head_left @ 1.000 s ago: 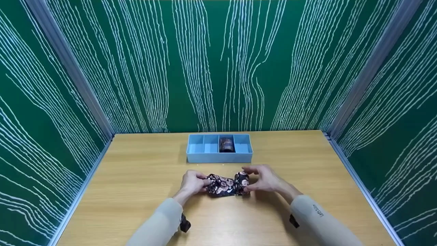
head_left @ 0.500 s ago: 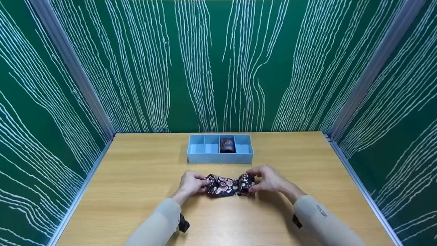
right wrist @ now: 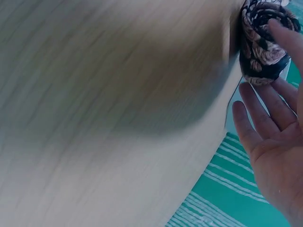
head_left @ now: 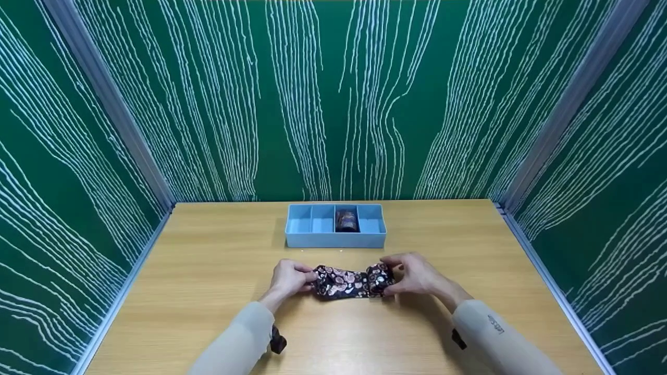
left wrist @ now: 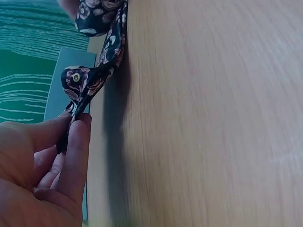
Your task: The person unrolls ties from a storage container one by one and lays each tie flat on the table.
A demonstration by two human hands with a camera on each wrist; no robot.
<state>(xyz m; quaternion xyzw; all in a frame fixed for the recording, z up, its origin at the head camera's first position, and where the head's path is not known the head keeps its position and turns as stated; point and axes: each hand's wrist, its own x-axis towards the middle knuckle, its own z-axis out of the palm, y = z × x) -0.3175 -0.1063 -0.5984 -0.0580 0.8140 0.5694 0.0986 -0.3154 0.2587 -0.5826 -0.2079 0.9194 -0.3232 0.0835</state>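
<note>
A dark floral necktie lies across the table in front of the box, partly wound up. Its right part is a thick roll, whose spiral layers show in the right wrist view. My left hand pinches the loose left end between thumb and fingers; in the left wrist view the cloth there is creased and folded. With my right hand I hold the roll, thumb on its near end and fingers at the far side. Between the hands runs a flat stretch of cloth.
Behind the hands stands a light blue box with several compartments. One compartment holds a dark patterned roll. Green walls with white lines enclose the wooden table at the back and sides.
The right hand has moved a little to the right with the roll, and the flat stretch of necktie between the hands has grown longer. The left hand stays almost in place.
</note>
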